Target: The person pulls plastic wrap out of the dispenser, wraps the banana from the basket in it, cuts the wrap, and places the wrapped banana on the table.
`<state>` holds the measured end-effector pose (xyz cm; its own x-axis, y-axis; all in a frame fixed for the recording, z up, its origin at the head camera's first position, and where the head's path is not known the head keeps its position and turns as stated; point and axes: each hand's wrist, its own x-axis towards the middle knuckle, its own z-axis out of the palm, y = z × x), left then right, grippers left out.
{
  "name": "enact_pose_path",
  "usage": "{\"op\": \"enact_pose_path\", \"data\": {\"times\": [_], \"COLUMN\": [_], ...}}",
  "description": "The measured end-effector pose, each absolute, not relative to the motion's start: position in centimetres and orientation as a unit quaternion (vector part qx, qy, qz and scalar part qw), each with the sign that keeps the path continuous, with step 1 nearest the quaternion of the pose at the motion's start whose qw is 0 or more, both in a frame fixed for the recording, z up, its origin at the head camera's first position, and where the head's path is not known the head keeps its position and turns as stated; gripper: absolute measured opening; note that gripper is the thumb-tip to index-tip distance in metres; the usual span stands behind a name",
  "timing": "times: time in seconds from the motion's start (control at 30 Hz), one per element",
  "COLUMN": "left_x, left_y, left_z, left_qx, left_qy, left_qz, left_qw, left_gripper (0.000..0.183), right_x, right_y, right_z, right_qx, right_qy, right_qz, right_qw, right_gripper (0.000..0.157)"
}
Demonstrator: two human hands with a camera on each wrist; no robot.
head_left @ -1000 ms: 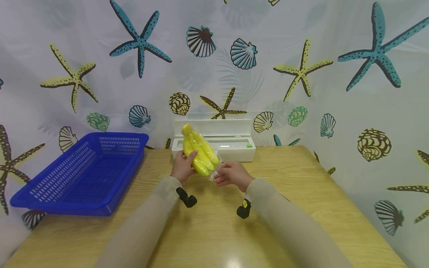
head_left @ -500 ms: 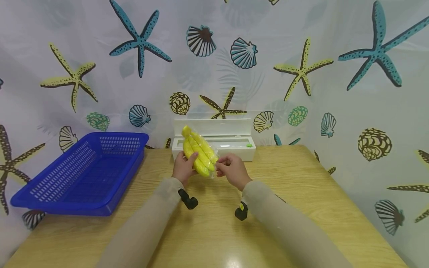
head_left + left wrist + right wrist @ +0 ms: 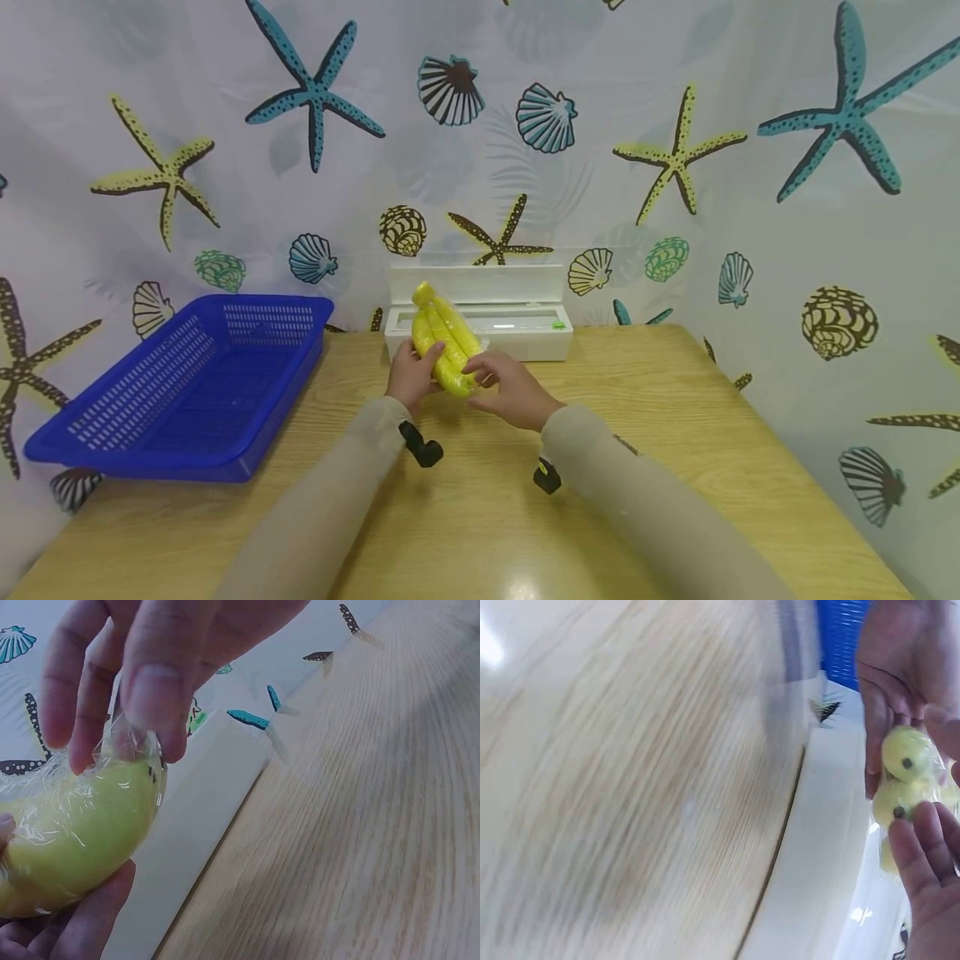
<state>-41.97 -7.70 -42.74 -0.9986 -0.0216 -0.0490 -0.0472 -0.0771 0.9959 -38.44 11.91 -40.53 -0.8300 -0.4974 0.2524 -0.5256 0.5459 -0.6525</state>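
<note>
A bunch of yellow bananas [image 3: 447,346] in clear plastic film is held up over the table. My left hand [image 3: 408,373] grips it from the left, thumb across the front and fingers beneath. My right hand [image 3: 513,390] is at the lower right ends, its fingers touching the wrapped tips and its thumb spread apart below. In the left wrist view, the crinkled film [image 3: 124,746] bunches around a banana tip [image 3: 97,810] under the right fingers. The right wrist view shows dark-ended banana tips [image 3: 906,754] beside the right fingers [image 3: 922,840].
Behind the bananas stands a long white box [image 3: 525,343] with its lid [image 3: 476,285] raised and a green piece [image 3: 558,324] at its right end. A blue plastic basket [image 3: 247,433] sits at the left of the wooden table [image 3: 480,517]. A patterned curtain hangs behind.
My right hand has gone from pinching the film's end to spreading its fingers and thumb around the banana tips, moving slightly left. My left hand keeps its grip, and the bunch tilts slightly more upright.
</note>
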Motion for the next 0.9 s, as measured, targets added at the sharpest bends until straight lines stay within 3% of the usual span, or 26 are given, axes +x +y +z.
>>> {"op": "enact_pose_path", "data": {"times": [0.2, 0.47, 0.67, 0.77, 0.9], "left_x": [-42.1, -41.6, -41.7, -41.7, -41.6], "left_y": [-7.6, -7.0, -6.9, -6.9, -6.7], "left_z": [-42.7, -42.6, -42.6, -42.6, -42.4], "left_qx": [-0.02, -0.013, -0.01, -0.011, -0.017], "left_qy": [0.684, 0.699, 0.697, 0.689, 0.685], "left_qz": [0.729, 0.715, 0.716, 0.724, 0.727], "left_qw": [0.03, 0.031, 0.04, 0.041, 0.042], "left_gripper": [0.057, 0.055, 0.055, 0.056, 0.056], "right_x": [-38.0, -38.1, -38.3, -38.4, -38.4], "right_y": [11.6, 11.6, 11.6, 11.6, 11.4], "right_z": [-40.0, -39.7, -40.3, -40.6, -40.5], "right_qx": [0.361, 0.342, 0.273, 0.247, 0.222], "right_qy": [-0.902, -0.911, -0.922, -0.922, -0.91], "right_qz": [0.2, 0.167, 0.227, 0.273, 0.344], "right_qw": [0.126, 0.157, 0.154, 0.121, 0.06], "right_gripper": [0.016, 0.011, 0.038, 0.054, 0.063]}}
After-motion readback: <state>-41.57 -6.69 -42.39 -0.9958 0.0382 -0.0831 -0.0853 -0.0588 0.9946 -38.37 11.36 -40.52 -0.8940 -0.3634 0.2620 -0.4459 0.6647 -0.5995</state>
